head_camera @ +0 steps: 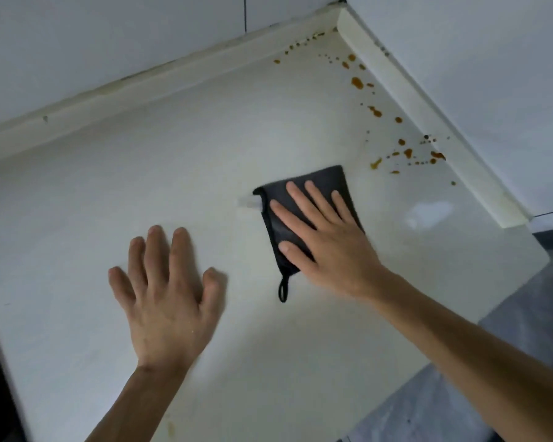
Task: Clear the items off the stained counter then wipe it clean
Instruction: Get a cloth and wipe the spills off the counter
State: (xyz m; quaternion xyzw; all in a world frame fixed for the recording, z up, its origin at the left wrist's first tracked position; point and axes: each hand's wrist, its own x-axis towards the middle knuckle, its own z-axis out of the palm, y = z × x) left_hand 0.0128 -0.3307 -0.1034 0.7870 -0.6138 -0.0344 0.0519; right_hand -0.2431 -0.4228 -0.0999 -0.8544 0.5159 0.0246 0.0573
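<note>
The left hand [170, 301] lies flat and splayed on the bare white table [77, 218], holding nothing. The right hand [326, 237] presses open-palmed on a folded dark cloth [329, 181] mid-table. Orange-brown stains [406, 151] dot the far right corner; one broad swipe could smear them toward the backsplash edge.

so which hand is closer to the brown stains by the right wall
Right. The right hand lies flat on the dark cloth, just short of the brown stains. The left hand rests on the bare counter, farther away.
</note>
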